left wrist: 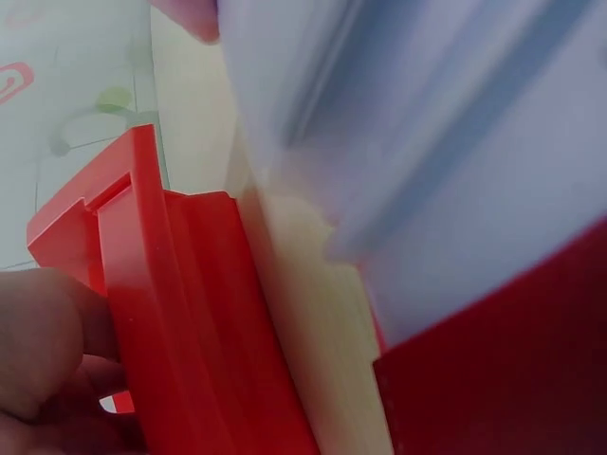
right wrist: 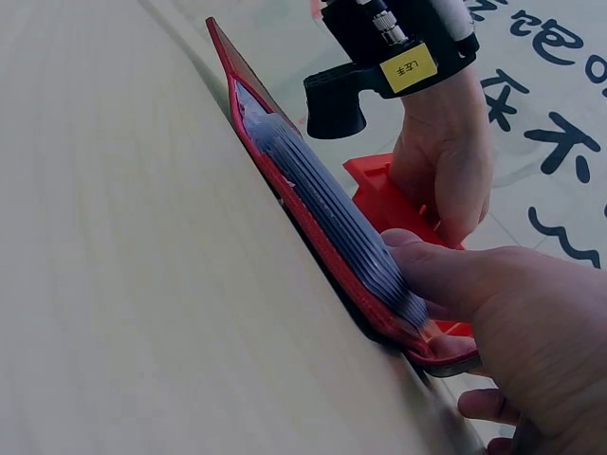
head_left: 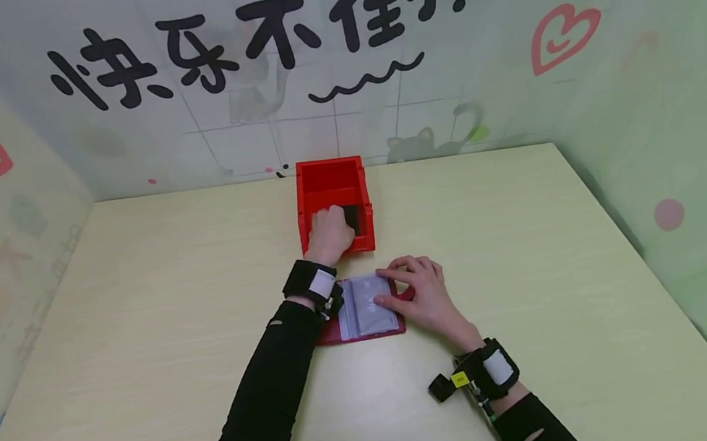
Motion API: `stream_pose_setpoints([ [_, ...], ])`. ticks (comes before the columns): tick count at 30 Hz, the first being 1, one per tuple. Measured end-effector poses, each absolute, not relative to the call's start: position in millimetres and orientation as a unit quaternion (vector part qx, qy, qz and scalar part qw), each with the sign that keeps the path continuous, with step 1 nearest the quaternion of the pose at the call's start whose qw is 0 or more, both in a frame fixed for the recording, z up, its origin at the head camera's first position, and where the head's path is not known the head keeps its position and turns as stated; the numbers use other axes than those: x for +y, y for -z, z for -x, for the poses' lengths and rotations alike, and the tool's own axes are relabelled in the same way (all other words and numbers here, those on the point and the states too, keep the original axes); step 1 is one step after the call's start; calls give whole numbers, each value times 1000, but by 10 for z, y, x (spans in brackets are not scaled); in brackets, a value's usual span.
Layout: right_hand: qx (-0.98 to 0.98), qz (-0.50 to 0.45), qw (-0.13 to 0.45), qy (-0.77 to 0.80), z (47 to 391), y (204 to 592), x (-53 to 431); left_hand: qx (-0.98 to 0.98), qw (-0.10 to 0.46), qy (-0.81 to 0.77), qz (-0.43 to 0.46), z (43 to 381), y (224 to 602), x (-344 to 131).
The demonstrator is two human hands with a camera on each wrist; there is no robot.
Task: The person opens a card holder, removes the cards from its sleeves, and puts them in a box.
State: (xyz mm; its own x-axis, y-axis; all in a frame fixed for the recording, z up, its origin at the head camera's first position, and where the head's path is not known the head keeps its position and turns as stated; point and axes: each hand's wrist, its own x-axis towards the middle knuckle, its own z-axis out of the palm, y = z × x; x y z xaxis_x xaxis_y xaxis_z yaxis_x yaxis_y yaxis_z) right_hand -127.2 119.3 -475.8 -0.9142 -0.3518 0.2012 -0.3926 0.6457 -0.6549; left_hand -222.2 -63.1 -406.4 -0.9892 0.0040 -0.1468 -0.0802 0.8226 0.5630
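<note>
A small red card holder [head_left: 329,332] lies spread on the table, its stack of clear plastic sleeves [head_left: 373,305] facing up. My right hand [head_left: 423,292] grips its right edge. In the right wrist view the thumb [right wrist: 432,261] presses on the sleeves while other fingers lie at the cover's edge. Beyond the holder stands a red plastic bin [head_left: 301,204]. My left hand [head_left: 330,232] reaches down into the bin's near part, beside a dark item [head_left: 352,218]. Its fingertips are hidden by the bin wall, so I cannot tell what they hold.
The pale wooden table [head_left: 173,306] extends around both arms. A printed backdrop [head_left: 284,126] rises behind the bin, with side panels at left and right. Each wrist wears a black camera strap [head_left: 488,369]; the left forearm passes close over the card holder's left side.
</note>
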Motion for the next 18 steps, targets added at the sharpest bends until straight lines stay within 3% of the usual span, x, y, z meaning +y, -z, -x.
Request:
stream_pose_setpoints([
  [11,-906,-204,24,-370,1266,4770,1195,951,88,-295,22,2199,4070,-626],
  [18,-906,-208,30,-368,1274,4761,1197,950,55,-306,-24,2110,3972,-663],
])
